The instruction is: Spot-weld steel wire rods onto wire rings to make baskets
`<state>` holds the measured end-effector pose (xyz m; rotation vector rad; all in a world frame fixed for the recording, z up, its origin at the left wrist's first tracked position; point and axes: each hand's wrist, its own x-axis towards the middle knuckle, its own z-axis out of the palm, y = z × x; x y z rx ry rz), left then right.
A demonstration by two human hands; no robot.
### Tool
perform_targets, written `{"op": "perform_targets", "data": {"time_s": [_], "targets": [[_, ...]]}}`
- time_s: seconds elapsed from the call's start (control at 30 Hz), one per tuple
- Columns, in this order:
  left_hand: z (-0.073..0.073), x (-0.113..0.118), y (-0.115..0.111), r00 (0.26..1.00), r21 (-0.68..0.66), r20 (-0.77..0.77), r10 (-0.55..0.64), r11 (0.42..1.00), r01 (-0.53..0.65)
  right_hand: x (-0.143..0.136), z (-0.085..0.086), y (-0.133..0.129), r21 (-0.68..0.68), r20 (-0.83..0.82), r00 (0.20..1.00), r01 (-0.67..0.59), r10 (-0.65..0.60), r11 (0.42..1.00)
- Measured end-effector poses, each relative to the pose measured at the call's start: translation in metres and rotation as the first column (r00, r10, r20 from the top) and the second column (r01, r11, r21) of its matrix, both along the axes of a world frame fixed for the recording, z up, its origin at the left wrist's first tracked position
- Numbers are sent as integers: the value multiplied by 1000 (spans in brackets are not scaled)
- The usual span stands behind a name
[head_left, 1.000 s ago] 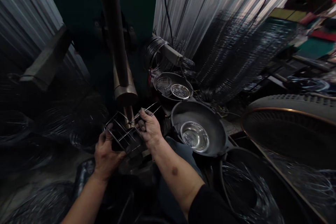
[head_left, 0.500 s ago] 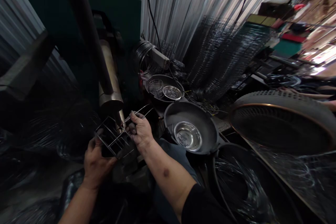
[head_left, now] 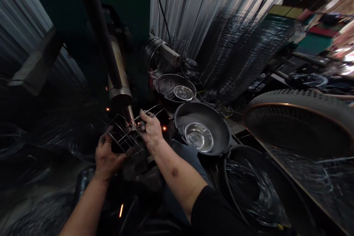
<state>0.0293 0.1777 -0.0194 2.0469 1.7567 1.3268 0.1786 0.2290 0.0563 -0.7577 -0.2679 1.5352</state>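
Between my hands is a wire rack (head_left: 121, 140) made of crossed metal rods, its middle under the copper-coloured electrode (head_left: 129, 115) of a spot welder. My left hand (head_left: 107, 155) grips the near left side, thumb and fingers on the outer wires. On the right side my right hand (head_left: 151, 129) is closed, pinching the wires close beside the electrode tip. Orange sparks (head_left: 164, 128) fly around the contact point, and one bright streak falls low in front of me. The lower electrode is mostly hidden by the rack and the dark.
A dark basin (head_left: 203, 108) to the right holds a steel bowl (head_left: 198, 137) with small metal pieces. Behind it, another basin (head_left: 177, 77) holds wire parts. Coiled wire (head_left: 153, 49), stacked wire racks (head_left: 238, 51) and a large round fan-like cover (head_left: 298, 129) stand around.
Sparks have appeared at the electrode tip and around the rack. The surroundings look darker, and the view has shifted slightly. Both hands keep their hold on the wire rack.
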Motion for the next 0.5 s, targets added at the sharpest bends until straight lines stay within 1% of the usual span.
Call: {"op": "perform_targets", "data": {"time_s": [0.1,0.17,0.23,0.33,0.43,0.5], "targets": [[1,1,-7,1000,36,-9,7,999,-7,3,-5,-7,2,57,991,121,-120,993],[2,2,-12,1000,49,0,16,999,-16,8,-8,-12,-20,97,984,150,-147,989],[2,4,-16,999,66,-3,41,997,-41,14,-8,-16,-23,123,986,114,-110,993],[3,6,-16,998,47,-7,59,997,-58,18,-3,-18,10,102,993,52,-53,999],[2,6,-13,999,17,17,34,999,-35,15,1,-16,44,47,998,37,-39,998],[1,6,-11,998,-22,51,29,999,-27,10,1,-14,72,38,999,26,-29,997]]}}
